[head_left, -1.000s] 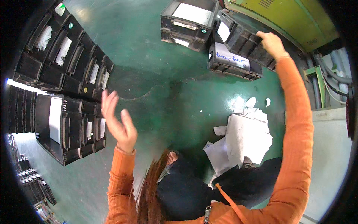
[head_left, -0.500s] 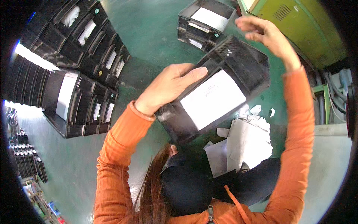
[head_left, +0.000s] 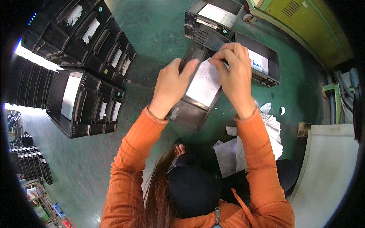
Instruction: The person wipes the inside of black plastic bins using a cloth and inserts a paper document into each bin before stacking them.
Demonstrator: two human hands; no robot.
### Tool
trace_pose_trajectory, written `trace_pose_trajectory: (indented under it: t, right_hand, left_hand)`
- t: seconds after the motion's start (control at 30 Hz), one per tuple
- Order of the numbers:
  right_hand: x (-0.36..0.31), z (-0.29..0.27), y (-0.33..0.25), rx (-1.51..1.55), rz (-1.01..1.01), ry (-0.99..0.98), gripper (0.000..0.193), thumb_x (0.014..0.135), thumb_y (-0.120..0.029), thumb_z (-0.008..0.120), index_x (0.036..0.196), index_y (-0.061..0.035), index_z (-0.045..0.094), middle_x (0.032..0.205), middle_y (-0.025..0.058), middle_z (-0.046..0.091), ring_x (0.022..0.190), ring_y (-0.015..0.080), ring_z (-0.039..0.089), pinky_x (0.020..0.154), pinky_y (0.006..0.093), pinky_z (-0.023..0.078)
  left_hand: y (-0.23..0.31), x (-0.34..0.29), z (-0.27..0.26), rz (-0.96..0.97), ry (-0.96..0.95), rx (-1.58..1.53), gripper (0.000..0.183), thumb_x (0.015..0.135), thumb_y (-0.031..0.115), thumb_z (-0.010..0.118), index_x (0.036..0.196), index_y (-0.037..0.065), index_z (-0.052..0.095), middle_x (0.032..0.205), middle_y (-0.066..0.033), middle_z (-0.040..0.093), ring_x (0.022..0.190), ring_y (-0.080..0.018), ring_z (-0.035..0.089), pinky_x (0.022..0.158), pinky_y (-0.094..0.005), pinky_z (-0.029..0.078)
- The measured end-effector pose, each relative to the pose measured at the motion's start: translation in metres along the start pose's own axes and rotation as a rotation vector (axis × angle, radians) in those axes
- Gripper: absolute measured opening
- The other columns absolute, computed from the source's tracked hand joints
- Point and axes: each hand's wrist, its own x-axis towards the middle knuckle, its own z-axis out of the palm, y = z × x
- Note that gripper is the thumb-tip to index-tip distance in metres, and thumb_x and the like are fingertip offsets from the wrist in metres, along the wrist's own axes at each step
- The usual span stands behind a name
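Note:
A black plastic crate (head_left: 192, 113) is tilted up in front of me. A white paper sheet (head_left: 205, 84) lies against its side wall. My left hand (head_left: 169, 85) grips the crate's left edge, thumb on the near face and the other fingers mostly hidden. Fingers pinched together, my right hand (head_left: 237, 78) is at the sheet's upper right corner and appears to hold it; the exact contact is partly covered by the fingers.
Stacks of black crates (head_left: 85, 102) stand at the left. Two stacked crates (head_left: 188, 30) sit ahead, beside another crate (head_left: 272, 78) holding a marked sheet. Loose papers (head_left: 226, 154) litter the green floor by my legs. A green cabinet (head_left: 308, 26) and a pale panel (head_left: 327, 159) border the right.
My right hand has come down from the upper right, where it was raised empty, onto the sheet. The crate has turned more upright and shifted slightly, uncovering the crate behind it.

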Motion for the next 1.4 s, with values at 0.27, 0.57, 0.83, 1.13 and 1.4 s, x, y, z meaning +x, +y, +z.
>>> trace_pose_trajectory:
  t: [0.27, 0.57, 0.83, 1.13, 1.4]
  right_hand:
    - [-0.011, -0.059, 0.009, 0.103, 0.119, 0.363, 0.007, 0.081, -0.009, 0.061, 0.085, -0.0042, 0.057, 0.085, 0.0054, 0.056, 0.078, 0.0175, 0.054, 0.070, 0.0296, 0.044]
    - [-0.186, -0.042, 0.267, -0.024, 0.880, -0.110, 0.024, 0.078, -0.021, 0.067, 0.092, -0.0023, 0.064, 0.074, 0.0061, 0.064, 0.070, 0.0139, 0.059, 0.061, 0.0283, 0.046]
    - [-0.146, 0.007, 0.190, -0.320, 0.491, -0.016, 0.022, 0.080, -0.012, 0.057, 0.102, -0.0128, 0.059, 0.097, 0.0121, 0.058, 0.093, 0.0308, 0.055, 0.080, 0.0407, 0.046]
    - [-0.159, 0.150, 0.167, -0.419, 0.625, -1.006, 0.025, 0.084, -0.015, 0.046, 0.103, -0.0048, 0.060, 0.101, 0.0164, 0.063, 0.094, 0.0319, 0.062, 0.077, 0.0408, 0.051]
    - [-0.169, 0.158, 0.168, -0.423, 0.679, -1.041, 0.025, 0.081, -0.019, 0.051, 0.100, -0.0058, 0.062, 0.111, 0.0169, 0.058, 0.104, 0.0329, 0.056, 0.082, 0.0425, 0.048]
  left_hand:
    - [-0.021, 0.029, -0.002, 0.044, 0.107, 0.076, 0.061, 0.085, 0.050, 0.051, 0.088, -0.010, 0.058, 0.083, -0.0302, 0.060, 0.086, -0.0432, 0.058, 0.074, -0.0441, 0.044]
    - [-0.008, -0.028, 0.031, 0.452, -0.325, 0.152, 0.037, 0.079, 0.039, 0.064, 0.090, 0.004, 0.058, 0.078, -0.0169, 0.061, 0.076, -0.0364, 0.061, 0.062, -0.0381, 0.047]
    - [-0.140, -0.107, 0.090, 1.062, -0.598, 0.579, 0.032, 0.080, 0.042, 0.058, 0.093, 0.013, 0.054, 0.075, 0.0019, 0.055, 0.070, -0.0154, 0.054, 0.067, -0.0273, 0.043]
    - [-0.197, -0.124, 0.066, 0.857, -0.613, 0.600, 0.033, 0.079, 0.036, 0.060, 0.103, 0.014, 0.054, 0.102, 0.0017, 0.055, 0.099, -0.0166, 0.050, 0.099, -0.0468, 0.029]
    - [-0.200, -0.126, 0.063, 0.713, -0.668, 0.486, 0.038, 0.075, 0.034, 0.064, 0.105, 0.014, 0.054, 0.107, 0.0002, 0.053, 0.113, -0.0189, 0.044, 0.103, -0.0519, 0.020]
